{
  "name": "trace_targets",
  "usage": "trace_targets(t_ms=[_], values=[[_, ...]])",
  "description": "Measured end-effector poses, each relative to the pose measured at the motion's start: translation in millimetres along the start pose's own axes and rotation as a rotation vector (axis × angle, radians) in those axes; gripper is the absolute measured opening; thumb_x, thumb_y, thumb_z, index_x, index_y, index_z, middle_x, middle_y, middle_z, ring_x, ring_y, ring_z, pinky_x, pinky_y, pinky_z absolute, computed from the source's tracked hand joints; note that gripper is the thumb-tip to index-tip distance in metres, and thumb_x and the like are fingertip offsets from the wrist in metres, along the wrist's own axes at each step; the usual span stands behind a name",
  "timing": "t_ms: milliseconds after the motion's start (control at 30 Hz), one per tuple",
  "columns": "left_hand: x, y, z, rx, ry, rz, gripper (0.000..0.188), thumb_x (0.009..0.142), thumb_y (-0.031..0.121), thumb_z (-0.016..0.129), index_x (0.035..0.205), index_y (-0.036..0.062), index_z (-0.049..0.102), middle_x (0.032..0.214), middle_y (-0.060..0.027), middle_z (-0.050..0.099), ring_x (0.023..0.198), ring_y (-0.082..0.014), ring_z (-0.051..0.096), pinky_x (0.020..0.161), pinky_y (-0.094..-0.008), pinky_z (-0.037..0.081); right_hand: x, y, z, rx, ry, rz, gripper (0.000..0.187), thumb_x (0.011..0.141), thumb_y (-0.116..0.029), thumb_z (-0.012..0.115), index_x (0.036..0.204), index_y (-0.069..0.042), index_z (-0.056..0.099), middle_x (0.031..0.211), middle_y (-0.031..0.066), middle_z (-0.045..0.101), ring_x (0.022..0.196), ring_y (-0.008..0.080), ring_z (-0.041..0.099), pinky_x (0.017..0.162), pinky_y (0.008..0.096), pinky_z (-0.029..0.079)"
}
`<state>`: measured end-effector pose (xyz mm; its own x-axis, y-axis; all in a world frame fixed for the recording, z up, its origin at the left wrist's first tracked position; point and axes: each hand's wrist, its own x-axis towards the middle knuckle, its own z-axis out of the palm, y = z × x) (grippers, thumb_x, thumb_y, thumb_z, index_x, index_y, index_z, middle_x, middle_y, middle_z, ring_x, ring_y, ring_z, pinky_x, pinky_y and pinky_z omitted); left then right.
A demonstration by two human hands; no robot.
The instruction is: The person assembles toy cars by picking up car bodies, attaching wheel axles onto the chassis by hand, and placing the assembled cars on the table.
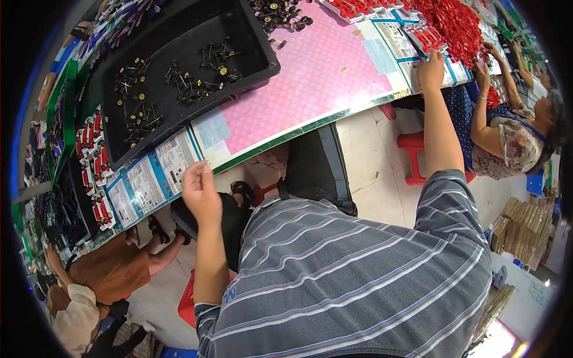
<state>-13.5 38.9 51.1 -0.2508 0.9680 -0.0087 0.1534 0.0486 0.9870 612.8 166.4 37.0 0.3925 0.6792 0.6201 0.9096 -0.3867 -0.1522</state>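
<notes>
My right hand (pixel 431 71) reaches to the far right of the table, its fingers closed on the near edge of a white rack of red toy parts (pixel 426 39). The rack lies beside a big heap of small red plastic parts (pixel 450 27). My left hand (pixel 202 188) hovers at the table's front edge, with its fingers curled together and nothing visible in them. It is nearest to the printed sheets (pixel 175 156) taped along that edge. Just beyond stands a large black tray (pixel 197 36) with several clusters of black wheel-and-axle pieces (pixel 200 82).
A pink padded mat (pixel 310 77) covers the table's middle. More black wheels (pixel 280 13) are heaped at its far side. Red-and-white toy cars (pixel 95 152) stand at the left. Co-workers (pixel 510 134) sit at both sides. A red stool (pixel 412 156) stands below the edge.
</notes>
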Motion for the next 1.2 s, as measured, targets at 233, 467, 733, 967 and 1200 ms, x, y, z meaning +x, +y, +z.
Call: trace_targets(t_ms=[233, 467, 733, 967, 1200], values=[[-6.8, 22.0, 62.8, -0.158, -0.302, -0.028, 0.012, 0.098, 0.006, 0.060, 0.108, -0.0012, 0.061, 0.092, -0.0005, 0.062, 0.083, -0.0054, 0.055, 0.075, -0.0200, 0.044, -8.7, 14.1, -5.6, 0.056, -0.070, 0.073, 0.014, 0.082, -0.006, 0.065, 0.092, 0.000, 0.070, 0.098, 0.0206, 0.065, 0.088, 0.0405, 0.063, 0.082, 0.0459, 0.050], [-5.7, 28.4, 105.7, -0.494, -0.802, -0.259, 0.059, 0.096, 0.017, 0.066, 0.143, 0.0010, 0.036, 0.131, -0.0124, 0.056, 0.082, -0.0099, 0.057, 0.068, -0.0218, 0.047, -147.8, -152.6, -135.1, 0.927, -0.337, -0.025, 0.005, 0.088, 0.000, 0.064, 0.084, -0.002, 0.061, 0.082, 0.0049, 0.058, 0.074, 0.0150, 0.056, 0.068, 0.0276, 0.046], [5.7, 18.2, 86.7, -0.648, -0.496, -0.252, 0.044, 0.097, 0.017, 0.063, 0.134, 0.0071, 0.042, 0.121, -0.0126, 0.060, 0.078, -0.0100, 0.060, 0.053, -0.0211, 0.044, -76.7, -245.7, -84.1, 0.961, -0.510, -0.424, 0.022, 0.083, -0.006, 0.073, 0.105, -0.001, 0.068, 0.097, 0.0098, 0.063, 0.086, 0.0216, 0.062, 0.074, 0.0310, 0.050], [-15.5, 15.5, 53.7, -0.636, -0.493, -0.245, 0.049, 0.097, 0.028, 0.065, 0.136, 0.0086, 0.042, 0.116, -0.0078, 0.058, 0.082, -0.0133, 0.061, 0.056, -0.0248, 0.044, -22.3, -288.1, 23.1, 0.752, -0.381, -0.742, 0.024, 0.078, -0.002, 0.074, 0.102, -0.007, 0.072, 0.111, 0.0129, 0.063, 0.100, 0.0312, 0.064, 0.086, 0.0370, 0.053], [-23.1, 6.5, 28.6, -0.542, -0.357, -0.164, 0.061, 0.099, 0.033, 0.062, 0.144, 0.0038, 0.034, 0.104, -0.0107, 0.062, 0.076, -0.0162, 0.061, 0.055, -0.0256, 0.043, -61.0, -271.1, -42.5, 1.085, -0.468, -0.288, 0.021, 0.087, -0.013, 0.075, 0.098, 0.002, 0.066, 0.126, 0.0123, 0.059, 0.101, 0.0180, 0.064, 0.082, 0.0292, 0.054]])
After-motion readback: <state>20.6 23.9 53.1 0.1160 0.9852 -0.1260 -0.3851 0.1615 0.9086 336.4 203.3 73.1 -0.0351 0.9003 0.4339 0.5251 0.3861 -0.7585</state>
